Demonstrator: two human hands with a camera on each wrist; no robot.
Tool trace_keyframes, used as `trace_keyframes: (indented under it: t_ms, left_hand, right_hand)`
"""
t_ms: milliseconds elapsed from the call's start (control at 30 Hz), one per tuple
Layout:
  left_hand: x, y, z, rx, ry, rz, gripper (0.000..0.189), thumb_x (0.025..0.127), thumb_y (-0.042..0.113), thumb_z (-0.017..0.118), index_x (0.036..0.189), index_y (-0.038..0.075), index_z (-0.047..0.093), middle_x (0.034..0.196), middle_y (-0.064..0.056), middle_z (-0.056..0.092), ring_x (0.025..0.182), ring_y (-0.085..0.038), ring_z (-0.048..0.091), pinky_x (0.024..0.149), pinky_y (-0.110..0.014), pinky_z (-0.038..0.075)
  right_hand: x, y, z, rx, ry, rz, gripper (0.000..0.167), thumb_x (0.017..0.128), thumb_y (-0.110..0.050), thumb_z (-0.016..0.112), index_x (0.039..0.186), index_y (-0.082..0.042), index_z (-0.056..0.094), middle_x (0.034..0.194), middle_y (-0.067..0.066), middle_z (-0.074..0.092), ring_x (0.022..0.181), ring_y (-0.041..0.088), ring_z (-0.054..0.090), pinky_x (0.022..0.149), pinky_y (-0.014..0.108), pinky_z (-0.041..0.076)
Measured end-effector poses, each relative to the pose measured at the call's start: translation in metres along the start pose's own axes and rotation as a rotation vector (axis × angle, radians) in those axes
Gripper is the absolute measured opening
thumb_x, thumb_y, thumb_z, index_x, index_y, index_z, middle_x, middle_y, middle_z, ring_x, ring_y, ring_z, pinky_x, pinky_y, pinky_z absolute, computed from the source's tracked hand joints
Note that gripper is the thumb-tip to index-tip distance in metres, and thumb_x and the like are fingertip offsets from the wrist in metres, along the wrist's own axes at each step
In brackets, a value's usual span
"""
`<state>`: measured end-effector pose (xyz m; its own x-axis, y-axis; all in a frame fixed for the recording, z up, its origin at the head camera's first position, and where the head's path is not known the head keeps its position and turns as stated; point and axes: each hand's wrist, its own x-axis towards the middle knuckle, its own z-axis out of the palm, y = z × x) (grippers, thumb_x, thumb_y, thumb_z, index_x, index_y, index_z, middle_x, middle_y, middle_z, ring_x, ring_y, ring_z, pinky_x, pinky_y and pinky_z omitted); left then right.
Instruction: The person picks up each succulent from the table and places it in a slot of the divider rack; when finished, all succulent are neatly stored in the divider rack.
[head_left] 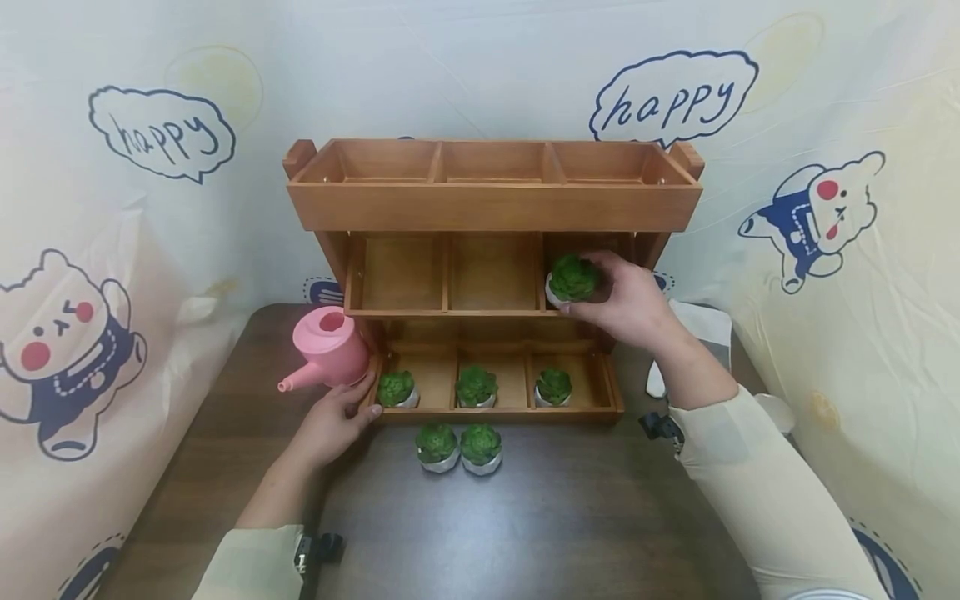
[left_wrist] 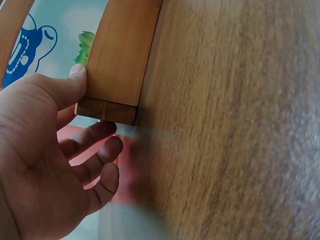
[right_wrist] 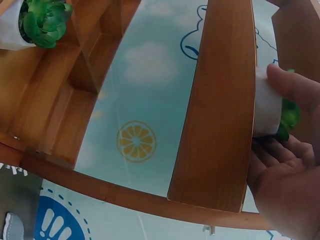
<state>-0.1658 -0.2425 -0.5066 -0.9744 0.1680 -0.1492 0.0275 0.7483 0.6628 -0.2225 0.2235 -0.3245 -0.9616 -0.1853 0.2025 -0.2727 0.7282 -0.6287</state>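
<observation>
My right hand grips a small potted succulent at the right compartment of the middle tier of a wooden shelf. In the right wrist view, thumb and fingers stand around its white pot, which overlaps the tier's front board. My left hand pinches the left front corner of the bottom tier, thumb on the near side and fingers around the end, as the left wrist view shows. Three potted succulents sit in the bottom tier, one per compartment. Two more potted succulents stand on the table before it.
A pink watering can stands left of the shelf, spout toward the left, close to my left hand. Behind my right forearm lies a white and grey cloth-like item. A printed curtain hangs behind and beside the dark wooden table.
</observation>
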Motion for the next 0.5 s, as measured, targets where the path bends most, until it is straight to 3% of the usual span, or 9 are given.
trace_keyframes:
  t_ms: [500]
  left_hand:
    - [-0.0014, 0.0032, -0.0005, -0.020, -0.001, -0.012, 0.080, 0.098, 0.053, 0.067, 0.164, 0.030, 0.029, 0.170, -0.012, 0.027, 0.149, -0.048, 0.033, 0.107, -0.074, 0.035]
  right_hand:
    - [0.0015, 0.0028, 0.0000, -0.036, -0.107, 0.036, 0.080, 0.085, -0.036, 0.086, 0.151, -0.009, 0.048, 0.145, 0.016, 0.057, 0.123, 0.035, 0.058, 0.106, 0.059, 0.048]
